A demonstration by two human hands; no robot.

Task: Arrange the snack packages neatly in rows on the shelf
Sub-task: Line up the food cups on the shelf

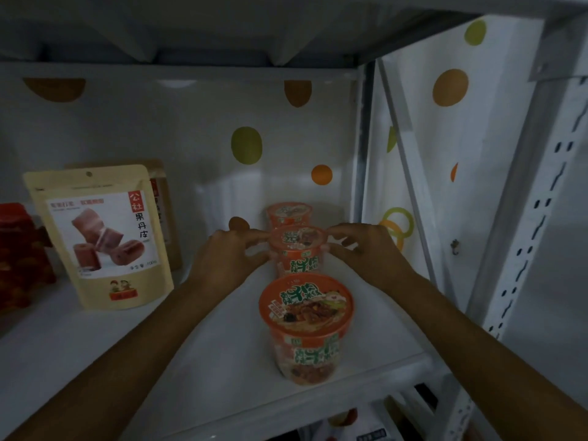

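Three orange noodle cups stand in a line from front to back on the white shelf [95, 361]. The front cup [306, 326] is nearest the edge, the middle cup [298, 249] sits behind it, and the back cup [288, 214] is partly hidden. My left hand [227, 254] grips the middle cup's left side near its rim. My right hand [366, 249] holds its right side the same way, fingers curled on the lid edge.
A beige stand-up snack pouch [101, 237] stands at the left, with a brown pouch [164, 211] behind it. A red package [19, 253] sits at the far left. The shelf's metal upright [521, 218] rises at the right. More goods lie on the shelf below [366, 424].
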